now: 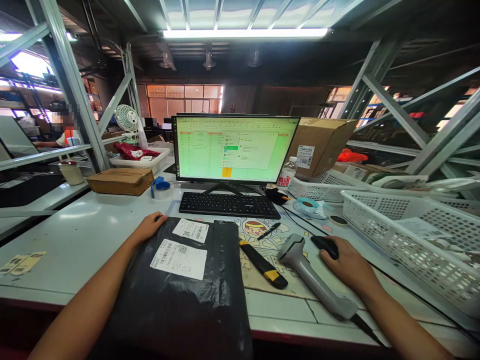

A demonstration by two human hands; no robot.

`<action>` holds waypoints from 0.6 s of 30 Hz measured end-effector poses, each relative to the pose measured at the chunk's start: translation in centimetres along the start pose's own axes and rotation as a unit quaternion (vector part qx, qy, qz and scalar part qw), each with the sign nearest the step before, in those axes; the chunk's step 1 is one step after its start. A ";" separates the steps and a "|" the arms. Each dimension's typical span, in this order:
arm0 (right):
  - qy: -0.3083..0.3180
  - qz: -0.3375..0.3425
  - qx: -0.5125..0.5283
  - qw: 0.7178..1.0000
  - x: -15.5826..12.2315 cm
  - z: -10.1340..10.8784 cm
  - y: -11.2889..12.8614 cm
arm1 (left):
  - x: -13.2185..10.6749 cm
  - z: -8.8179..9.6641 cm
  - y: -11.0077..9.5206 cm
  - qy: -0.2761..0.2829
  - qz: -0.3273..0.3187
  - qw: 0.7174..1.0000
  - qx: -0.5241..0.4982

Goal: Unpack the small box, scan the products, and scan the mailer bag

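A black plastic mailer bag (176,295) with two white shipping labels (179,258) lies on the desk before me. My left hand (150,226) rests with curled fingers on the bag's top left corner. My right hand (347,265) lies over a black computer mouse (324,245), fingers wrapped round it. Between my hands lie a grey barcode scanner (313,280) and a black-and-yellow utility knife (263,264). A black pen (269,230) sits above the knife.
A black keyboard (228,204) and a lit monitor (234,149) stand behind the bag. White baskets (405,235) fill the right side. A cardboard box (120,180), tape roll (162,189) and water bottle (288,173) sit further back. Another person sits at far left.
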State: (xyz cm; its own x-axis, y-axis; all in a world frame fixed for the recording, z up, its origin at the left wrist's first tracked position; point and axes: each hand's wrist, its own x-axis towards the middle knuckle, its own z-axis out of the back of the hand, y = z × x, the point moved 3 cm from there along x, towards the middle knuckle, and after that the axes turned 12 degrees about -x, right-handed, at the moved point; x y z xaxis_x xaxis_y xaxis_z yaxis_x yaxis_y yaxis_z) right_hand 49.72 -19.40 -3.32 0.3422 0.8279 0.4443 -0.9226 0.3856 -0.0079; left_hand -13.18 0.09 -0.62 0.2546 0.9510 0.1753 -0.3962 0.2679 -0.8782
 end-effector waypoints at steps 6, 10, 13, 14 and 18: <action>0.000 -0.006 0.017 1.000 0.1 -0.3 -0.2 | 0.0 0.0 -0.1 0.003 0.000 1.000 0.004; -0.001 -0.012 0.017 1.000 0.1 0.0 0.0 | 0.0 0.0 0.0 0.010 0.010 1.000 -0.001; 0.002 -0.012 0.015 1.000 0.0 0.3 0.3 | 0.0 0.0 0.1 0.006 0.009 1.000 -0.002; 0.004 -0.013 0.014 1.000 0.0 0.4 0.3 | 0.1 0.0 0.1 0.003 0.007 1.000 -0.001; 0.009 -0.013 0.012 1.000 0.0 0.7 0.5 | 0.1 0.0 0.1 0.002 0.005 1.000 -0.001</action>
State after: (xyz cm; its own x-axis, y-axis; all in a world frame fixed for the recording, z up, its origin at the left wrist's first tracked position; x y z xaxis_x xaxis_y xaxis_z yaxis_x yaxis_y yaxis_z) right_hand 49.17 -19.52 -2.75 0.3695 0.8250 0.4276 -0.9171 0.3978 0.0250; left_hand -13.21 0.17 -0.66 0.2542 0.9531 0.1640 -0.3971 0.2575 -0.8809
